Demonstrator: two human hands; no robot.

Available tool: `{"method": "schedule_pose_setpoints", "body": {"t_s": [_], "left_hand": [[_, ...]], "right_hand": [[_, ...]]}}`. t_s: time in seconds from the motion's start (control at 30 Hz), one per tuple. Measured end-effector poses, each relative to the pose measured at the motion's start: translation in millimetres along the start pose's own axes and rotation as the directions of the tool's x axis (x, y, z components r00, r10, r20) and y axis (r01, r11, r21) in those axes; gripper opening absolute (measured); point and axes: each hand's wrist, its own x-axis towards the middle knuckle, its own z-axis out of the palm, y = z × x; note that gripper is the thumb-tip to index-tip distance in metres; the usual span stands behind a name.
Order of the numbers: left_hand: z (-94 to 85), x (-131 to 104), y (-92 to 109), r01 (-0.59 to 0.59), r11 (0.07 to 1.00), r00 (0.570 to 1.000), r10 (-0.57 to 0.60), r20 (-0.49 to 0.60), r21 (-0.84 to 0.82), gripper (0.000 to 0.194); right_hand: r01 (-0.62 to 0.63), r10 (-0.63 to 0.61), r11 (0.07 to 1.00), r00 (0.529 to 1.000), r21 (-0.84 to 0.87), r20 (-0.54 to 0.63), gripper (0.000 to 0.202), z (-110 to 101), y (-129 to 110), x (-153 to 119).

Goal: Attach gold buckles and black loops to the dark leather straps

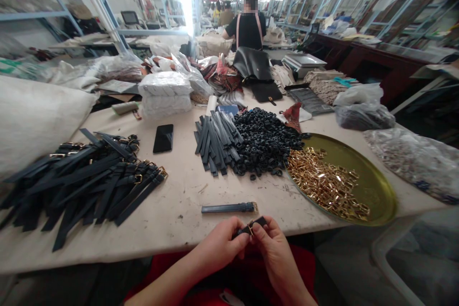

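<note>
Close to the table's front edge, my left hand (229, 241) and my right hand (270, 239) both pinch a short black leather strap (258, 221) with a gold buckle at its middle. My fingers cover most of it. Just beyond them a finished-looking strap with a buckle (229, 207) lies flat. Further back is a bundle of plain black strips (217, 141) beside a heap of small black loops (265, 138). To the right, gold buckles (326, 181) are piled on a round brass-coloured tray (380, 201).
Many buckled black straps (96, 181) are heaped at left, near a black phone (163, 138). Wrapped white packs (165, 93), a black leather bag (254, 64) and plastic bags (364, 107) stand behind. A person in a black top (249, 31) is further off, back turned.
</note>
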Motion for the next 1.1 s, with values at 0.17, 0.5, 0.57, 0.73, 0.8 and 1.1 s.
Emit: {"method": "schedule_pose_setpoints", "body": {"t_s": [0.17, 0.5, 0.57, 0.73, 0.8, 1.1], "left_hand": [[1.1, 0, -2, -0.085, 0.996, 0.994, 0.086, -0.061, 0.019, 0.019], [4.0, 8, -9, -0.013, 0.978, 1.0, 0.016, 0.013, -0.206, 0.026], [6.0, 10, -11, 0.001, 0.973, 1.0, -0.002, -0.002, -0.233, 0.025], [11.3, 8, -15, 0.001, 0.999, 0.994, -0.007, -0.109, -0.05, 0.023], [11.6, 4, -12, -0.007, 0.993, 0.981, 0.03, -0.191, 0.121, 0.021], [-0.7, -6, 4, 0.036, 0.999, 0.998, -0.038, 0.055, 0.034, 0.022]], "right_hand": [[0.007, -0.007, 1.0, 1.0, 0.014, -0.015, 0.025, 4, -1, -1], [-0.051, 0.054, 0.997, 0.997, -0.059, 0.053, 0.021, 5, 1, -6], [-0.076, 0.078, 0.997, 0.995, -0.025, 0.068, 0.022, 5, 1, -6], [0.141, -0.163, 0.869, 0.987, -0.475, -0.004, 0.019, -3, 8, -9], [0.216, -0.264, 0.76, 0.965, -0.613, 0.013, 0.017, -8, 9, -11], [-0.004, 0.066, 0.927, 0.986, -0.374, 0.153, 0.022, -11, -11, -10]]}}
